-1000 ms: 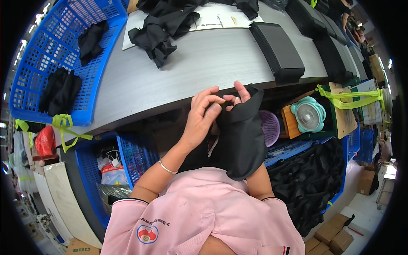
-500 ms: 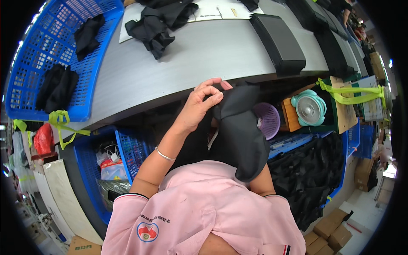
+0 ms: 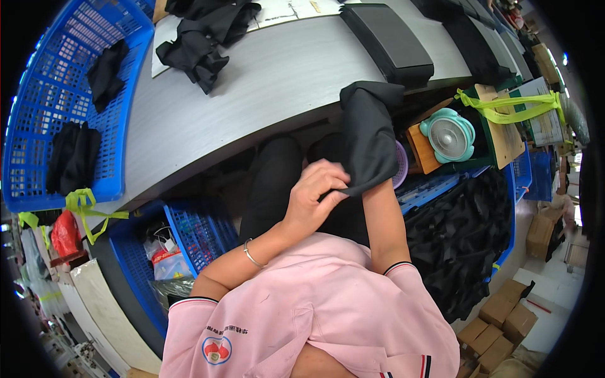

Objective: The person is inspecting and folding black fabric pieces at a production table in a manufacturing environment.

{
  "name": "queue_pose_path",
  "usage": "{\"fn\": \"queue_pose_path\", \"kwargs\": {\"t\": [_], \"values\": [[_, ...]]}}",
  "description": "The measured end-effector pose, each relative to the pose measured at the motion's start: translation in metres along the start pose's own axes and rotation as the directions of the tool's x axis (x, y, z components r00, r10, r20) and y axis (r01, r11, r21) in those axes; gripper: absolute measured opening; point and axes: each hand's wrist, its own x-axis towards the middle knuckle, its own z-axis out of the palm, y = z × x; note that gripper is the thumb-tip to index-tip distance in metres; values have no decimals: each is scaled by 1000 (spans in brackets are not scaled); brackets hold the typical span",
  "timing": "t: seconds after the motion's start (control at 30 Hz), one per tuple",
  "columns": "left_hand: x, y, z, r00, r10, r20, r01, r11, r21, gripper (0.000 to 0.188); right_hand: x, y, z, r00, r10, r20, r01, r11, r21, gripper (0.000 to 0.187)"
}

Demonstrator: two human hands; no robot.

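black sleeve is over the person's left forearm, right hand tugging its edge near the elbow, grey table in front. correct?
Sides are swapped. In the head view the black fabric sleeve covers the right forearm, hiding the right hand, and the left hand pinches its lower edge. The tug is near the right elbow, and the grey table does lie in front.
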Motion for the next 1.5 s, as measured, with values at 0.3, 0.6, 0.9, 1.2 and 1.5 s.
{"fn": "queue_pose_path", "kwargs": {"t": [0.3,0.6,0.9,1.2,1.5], "values": [[66,-50,-21,852,-405,-331,213,847,-488,9,24,-109,24,727,648,225,-347,64,936,28],[99,-95,-113,751,-446,-487,239,871,-428,22,-40,-151,-62,799,-131,586,-527,314,790,20],[75,-10,-64,825,-257,-503,273,961,-43,17,-21,-85,-57,858,502,110,-430,585,688,56],[33,18,-13,942,-132,-308,132,991,-22,10,-21,-72,-36,832,538,134,-494,609,621,18],[43,-14,-64,763,-464,-449,323,876,-358,31,-9,-94,-70,763,27,646,-576,-427,697,33]]}}
